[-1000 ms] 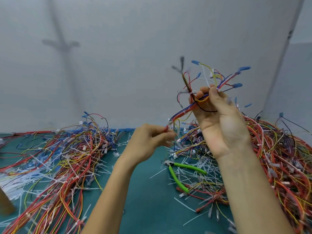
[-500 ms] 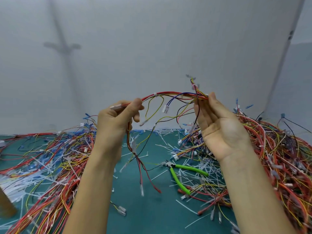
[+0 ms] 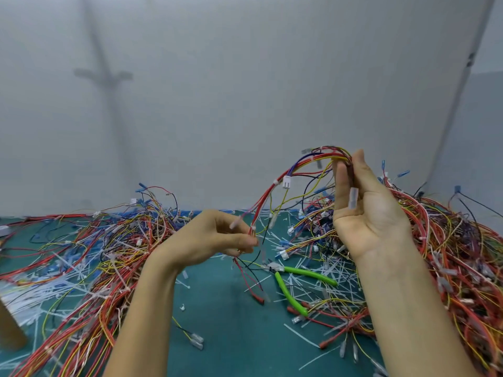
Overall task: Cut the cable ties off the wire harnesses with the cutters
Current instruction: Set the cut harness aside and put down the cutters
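A brown, cardboard-coloured shape [image 3: 9, 330] pokes in at the far left edge of my feed, too cropped to identify. Beside it a big heap of wire harnesses [image 3: 81, 254] sprawls over the teal mat [image 3: 231, 346]: red, yellow, blue and black leads tangled with white strips.

Moving in, the left hand [image 3: 215, 238] sits low above the mat. Its thumb and fingertips are pressed together on the lower run of a harness [image 3: 275, 183], pinching it close to a small white tie. Loose red and black tails dangle from the pinch down to the mat.

That harness arcs up and to the right, carrying a white connector [image 3: 286, 182] partway along. Under the arc the cutters [image 3: 290, 293] lie flat on the mat with green handles splayed, clear of both hands, jaws towards the left hand. Cut cable ties [image 3: 301, 335] litter the mat around them.

Now the right hand [image 3: 370, 216], raised higher, palm facing me, fingers nearly straight and upright. The top of the harness is nipped between thumb and forefinger, and a clear sleeve on one lead lies against the palm.

Behind and right of it, a second heap [image 3: 457, 257] of harnesses runs off toward the frame edge. A plain grey wall [image 3: 245, 91] closes the back.
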